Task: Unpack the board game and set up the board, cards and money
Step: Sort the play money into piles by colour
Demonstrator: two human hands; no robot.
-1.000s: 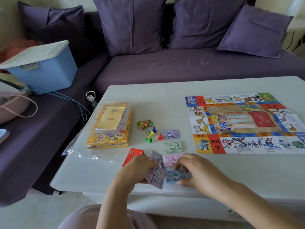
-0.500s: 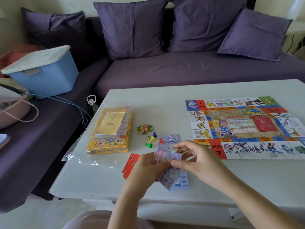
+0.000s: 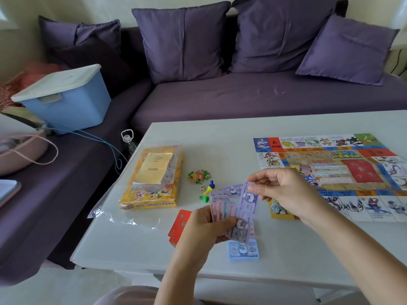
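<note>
My left hand [image 3: 204,225] grips a fanned bundle of play money [image 3: 224,211] above the table's front edge. My right hand [image 3: 284,190] pinches one purple note [image 3: 247,200] by its top end, lifted just clear of the bundle. A blue stack of 500 notes [image 3: 243,250] lies on the table under my left hand. Another purple note pile [image 3: 232,189] lies behind the bundle. The game board [image 3: 343,170] lies unfolded at the right. Red cards [image 3: 179,225] sit left of my left hand. The yellow game box [image 3: 154,181] lies further left.
Coloured pawns [image 3: 208,191], a die [image 3: 202,188] and a small pile of tokens [image 3: 198,176] lie between box and board. Clear plastic wrap [image 3: 114,214] spreads under the box. Behind the white table [image 3: 220,137] are a purple sofa [image 3: 253,100] and a blue storage bin [image 3: 66,100].
My hands rose from the table with the bundle. The right hand has drawn one purple note up and away from it, leaving the blue stack lying on the table.
</note>
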